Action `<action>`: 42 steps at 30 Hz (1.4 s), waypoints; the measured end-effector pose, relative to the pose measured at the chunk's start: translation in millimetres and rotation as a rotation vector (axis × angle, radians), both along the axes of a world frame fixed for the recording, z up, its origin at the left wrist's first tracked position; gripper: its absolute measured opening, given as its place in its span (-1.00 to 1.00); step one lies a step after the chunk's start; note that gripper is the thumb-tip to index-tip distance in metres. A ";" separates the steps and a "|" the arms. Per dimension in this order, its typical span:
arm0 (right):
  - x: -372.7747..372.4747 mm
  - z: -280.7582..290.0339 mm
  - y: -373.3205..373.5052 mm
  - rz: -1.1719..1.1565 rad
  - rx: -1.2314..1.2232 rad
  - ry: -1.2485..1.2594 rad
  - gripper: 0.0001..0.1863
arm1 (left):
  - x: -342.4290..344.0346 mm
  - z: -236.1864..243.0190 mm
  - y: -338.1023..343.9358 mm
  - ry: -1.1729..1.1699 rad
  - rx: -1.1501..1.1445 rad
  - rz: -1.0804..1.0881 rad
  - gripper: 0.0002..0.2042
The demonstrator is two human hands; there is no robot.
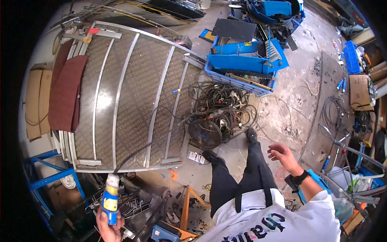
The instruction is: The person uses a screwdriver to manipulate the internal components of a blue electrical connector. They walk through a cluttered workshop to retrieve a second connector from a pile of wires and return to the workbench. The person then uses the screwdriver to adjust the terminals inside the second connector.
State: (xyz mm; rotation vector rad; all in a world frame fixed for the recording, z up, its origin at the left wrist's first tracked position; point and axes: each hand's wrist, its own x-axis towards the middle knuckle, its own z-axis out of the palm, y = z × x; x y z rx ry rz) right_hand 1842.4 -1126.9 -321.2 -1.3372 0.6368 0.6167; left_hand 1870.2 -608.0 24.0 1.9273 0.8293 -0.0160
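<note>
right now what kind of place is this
Probably a cluttered workshop or scrap yard: a tangle of cables on the stained concrete floor, blue crates of parts, and the left hand holding a blue plug.

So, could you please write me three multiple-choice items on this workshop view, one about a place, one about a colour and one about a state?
1. Where does the tangle of black cables lie?
A. on the floor beside the blue crate
B. on the blue shelf frame
C. on the dark red pads

2. What colours is the plug in the left hand?
A. red and black
B. blue, yellow and white
C. all green

3. What state is the right hand in?
A. gripping a cable
B. pressed flat on the panel
C. open and empty, held in the air

Answers: 1 A, the cables are heaped on the concrete just below the blue crate. 2 B, its body is blue with a yellow band and a whitish top. 3 C, the fingers are loosely spread and hold nothing.
</note>
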 end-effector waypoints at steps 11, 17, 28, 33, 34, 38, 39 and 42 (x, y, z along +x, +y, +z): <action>-59.2 -22.2 -57.9 -0.144 -0.121 0.173 -0.70 | 116.1 -347.5 -38.7 0.078 -0.292 -0.294 -0.60; -117.2 -31.6 -92.6 -0.217 -0.307 0.378 -0.72 | 126.8 -578.6 -109.8 0.128 -0.468 -0.222 -0.62; -177.6 -33.6 -138.1 -0.248 -0.375 0.557 -0.59 | 146.4 -752.0 -178.3 0.477 -0.609 0.101 -0.67; -168.2 -22.1 -135.4 -0.255 -0.351 0.583 -0.62 | 158.2 -728.2 -186.2 0.396 -0.736 0.070 -0.72; -172.8 -24.9 -137.1 -0.257 -0.332 0.573 -0.63 | 160.0 -717.4 -189.3 0.388 -0.759 0.075 -0.72; -147.2 -20.8 -128.6 -0.204 -0.394 0.553 -0.65 | 174.2 -687.7 -178.5 0.324 -1.119 0.152 -0.64; -142.5 -17.0 -126.8 -0.197 -0.363 0.537 -0.65 | 183.1 -670.5 -179.7 0.337 -1.155 0.149 -0.63; -133.1 -18.5 -119.5 -0.229 -0.379 0.622 -0.65 | 197.7 -637.3 -181.9 0.331 -1.271 0.110 -0.59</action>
